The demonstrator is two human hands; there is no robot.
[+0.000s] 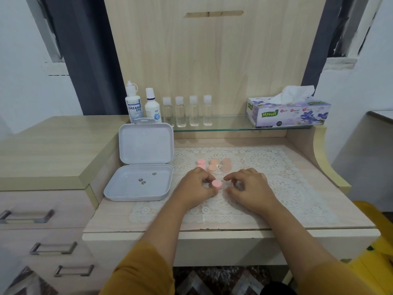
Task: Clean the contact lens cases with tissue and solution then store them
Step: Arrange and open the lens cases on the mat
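Barely started: left hand [196,186] pinches a pink lens case [216,184], right hand [247,185] loosely curled beside it, holding nothing. Tissue box [287,112] and solution bottle [133,104] untouched beyond them.

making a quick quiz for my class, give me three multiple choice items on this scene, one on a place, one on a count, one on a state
1. Where is the tissue box?
A. on the glass shelf, right end
B. inside the white box
C. on the lace mat

2. How many small clear bottles stand in a row on the shelf?
A. two
B. four
C. six

3. What state is the white storage box in?
A. shut
B. open, lid upright
C. upside down

Answers:
1 A, it sits at the right end of the glass shelf, a tissue sticking out of its top.
2 B, four capped bottles line up beside the two solution bottles.
3 B, its lid stands up behind the tray, which holds three small round things.
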